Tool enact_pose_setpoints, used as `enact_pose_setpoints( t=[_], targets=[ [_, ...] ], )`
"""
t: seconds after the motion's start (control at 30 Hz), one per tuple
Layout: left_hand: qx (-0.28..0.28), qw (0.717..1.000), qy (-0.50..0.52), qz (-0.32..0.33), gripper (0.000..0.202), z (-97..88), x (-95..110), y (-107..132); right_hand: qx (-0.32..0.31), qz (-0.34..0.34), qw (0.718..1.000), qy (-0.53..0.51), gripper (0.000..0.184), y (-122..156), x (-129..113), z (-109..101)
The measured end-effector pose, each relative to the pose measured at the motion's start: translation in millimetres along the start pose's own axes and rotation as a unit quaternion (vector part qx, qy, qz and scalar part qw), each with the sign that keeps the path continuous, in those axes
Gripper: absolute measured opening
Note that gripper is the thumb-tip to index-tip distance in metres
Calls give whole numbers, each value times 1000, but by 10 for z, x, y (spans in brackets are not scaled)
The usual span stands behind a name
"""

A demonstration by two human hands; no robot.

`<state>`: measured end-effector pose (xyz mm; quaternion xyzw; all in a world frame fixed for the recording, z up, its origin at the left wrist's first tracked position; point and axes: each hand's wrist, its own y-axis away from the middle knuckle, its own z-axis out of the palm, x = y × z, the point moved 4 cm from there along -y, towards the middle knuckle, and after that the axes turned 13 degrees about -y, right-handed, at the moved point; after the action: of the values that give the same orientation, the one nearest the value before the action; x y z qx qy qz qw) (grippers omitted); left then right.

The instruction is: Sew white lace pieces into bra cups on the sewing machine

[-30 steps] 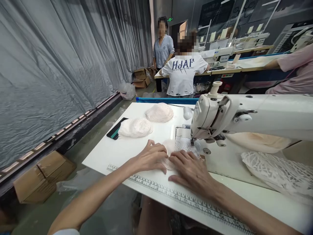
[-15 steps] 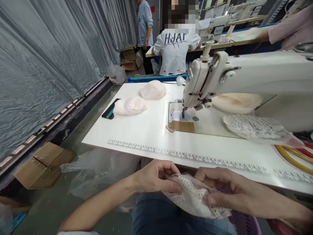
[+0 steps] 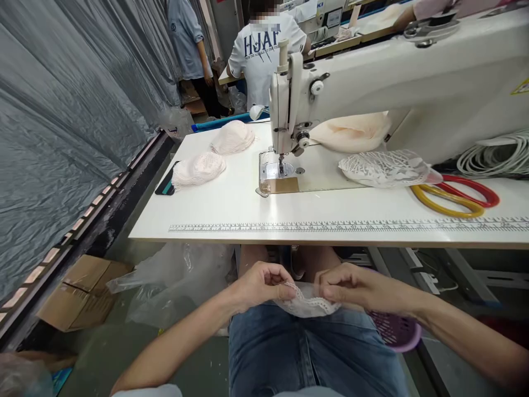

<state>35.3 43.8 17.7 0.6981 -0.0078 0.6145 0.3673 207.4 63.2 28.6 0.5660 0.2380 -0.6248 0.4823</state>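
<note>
Above my lap, below the table's front edge, a sheer white piece of lace-trimmed fabric [image 3: 308,306] is stretched between both hands. My left hand [image 3: 268,284] pinches its left end between thumb and fingers. My right hand [image 3: 351,286] is closed on the right end. A scalloped lace edge runs across the piece from one hand to the other. Beyond the hands stands a white sewing machine [image 3: 330,99] on a white table [image 3: 206,212]. Two stacks of pale lace cups lie at the table's left, a nearer stack [image 3: 198,168] and a farther stack [image 3: 233,137].
A white patterned lace piece [image 3: 382,168] and peach fabric [image 3: 351,132] lie by the machine. Scissors with red and yellow handles [image 3: 450,201] rest at the right. A purple basket [image 3: 399,331] stands below; a cardboard box [image 3: 80,292] and plastic bags [image 3: 177,281] are on the left floor.
My hands have come closer together and the fabric is less spread out, its lace edge now drawn between them. The camera view has turned to the right and shows the scissors fully.
</note>
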Motion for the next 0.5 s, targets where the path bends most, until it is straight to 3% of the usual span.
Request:
enact_pose_setpoints(
  t=[0.3,0.5],
  targets=[
    [39,999,-20,-20,42,-70,-134,-21,43,22,998,-31,33,-26,288,-13],
    [-36,997,-47,-49,44,-36,-205,-57,23,49,997,-63,32,-23,238,-68]
  ],
)
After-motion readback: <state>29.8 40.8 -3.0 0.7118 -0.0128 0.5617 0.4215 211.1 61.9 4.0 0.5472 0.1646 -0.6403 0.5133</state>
